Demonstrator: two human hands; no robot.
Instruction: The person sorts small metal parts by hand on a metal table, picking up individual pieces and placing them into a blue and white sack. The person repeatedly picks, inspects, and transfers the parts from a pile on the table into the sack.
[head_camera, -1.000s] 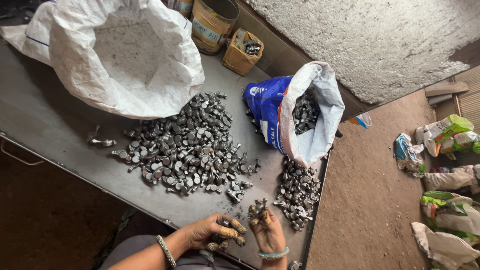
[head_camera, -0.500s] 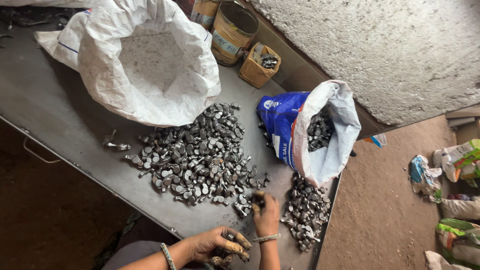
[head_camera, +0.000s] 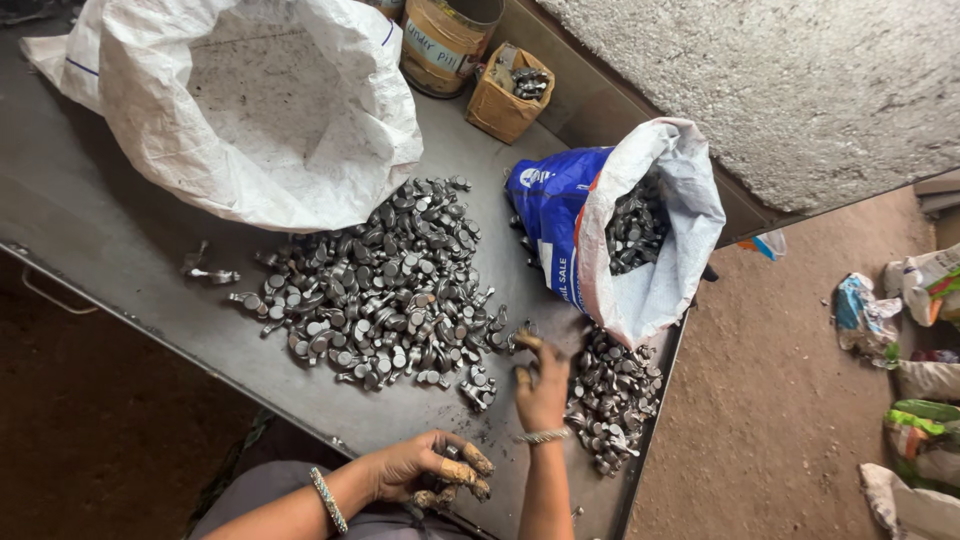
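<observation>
A person sorts small metal parts at a dark steel table (head_camera: 90, 220), seen from above. At far left, a large white woven sack (head_camera: 250, 110) lies open on its side, its mouth gaping toward the middle of the table. Just beside its lower edge, a few stray pieces (head_camera: 205, 270) lie apart from the main heap of grey metal parts (head_camera: 385, 285), which spreads across the table's centre (each piece a short stem with a round flat head).

At the near edge, the left hand (head_camera: 425, 470) is curled closed around a few of the same parts, its fingertips wrapped in tan tape; a beaded bracelet (head_camera: 327, 498) circles the wrist. To its right, the right hand (head_camera: 540, 385) reaches flat across the table with fingers loosely spread, its taped fingertips touching the gap between the main heap and a smaller pile (head_camera: 610, 400); whether it has hold of a piece cannot be told. A thin bangle (head_camera: 540, 436) sits at that wrist.

Behind the smaller pile, a blue-and-white sack (head_camera: 620, 230) stands tipped open, more parts showing inside. At the back of the table stand a round tin (head_camera: 445, 45) and a small cardboard box (head_camera: 510, 95) holding a few parts. At far right, bags (head_camera: 900, 330) lie on the dirt floor.
</observation>
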